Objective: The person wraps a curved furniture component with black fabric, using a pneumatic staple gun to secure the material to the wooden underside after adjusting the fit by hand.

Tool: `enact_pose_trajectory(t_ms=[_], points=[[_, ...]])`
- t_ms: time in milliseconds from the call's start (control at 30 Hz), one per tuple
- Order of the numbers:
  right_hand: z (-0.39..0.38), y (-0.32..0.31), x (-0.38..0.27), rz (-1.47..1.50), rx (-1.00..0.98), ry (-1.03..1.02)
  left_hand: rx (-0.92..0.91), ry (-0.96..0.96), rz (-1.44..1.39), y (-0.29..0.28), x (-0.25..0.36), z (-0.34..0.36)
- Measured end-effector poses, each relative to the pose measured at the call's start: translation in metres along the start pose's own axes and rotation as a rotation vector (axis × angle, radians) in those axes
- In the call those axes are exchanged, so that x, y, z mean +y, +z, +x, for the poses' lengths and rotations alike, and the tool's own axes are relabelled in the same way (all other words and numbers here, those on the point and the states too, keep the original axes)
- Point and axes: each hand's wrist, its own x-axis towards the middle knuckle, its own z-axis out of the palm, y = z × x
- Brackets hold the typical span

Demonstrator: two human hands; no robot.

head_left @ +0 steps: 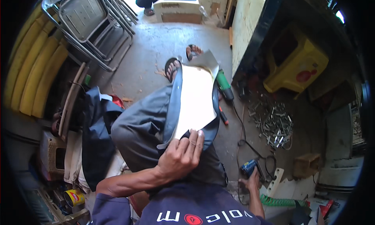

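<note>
Head view, steeply downward, close

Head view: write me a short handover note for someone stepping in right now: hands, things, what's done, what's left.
Left hand: fingers pressed on the near end of the pale panel, which lies along the lap with dark covering wrapped around its edges.
Right hand: down at the floor, on the blue power tool.
Nearby: green tool on the floor, heap of metal bits.
Done: covering laid around the panel.
Left: whether it is fastened cannot be told.
</note>
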Motion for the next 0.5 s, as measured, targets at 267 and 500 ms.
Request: enact_pose_trajectory(t_ms=[267,500], points=[[-0.016,-0.105,-0.103,0.531,0.020,-0.126,-0.039,0.053,0.055,0.030,0.007,-0.024],[-0.079,-0.172,-0.209,0.604,-0.033,-0.834,0.015,0.047,0.046,0.035,0.004,-0.030]])
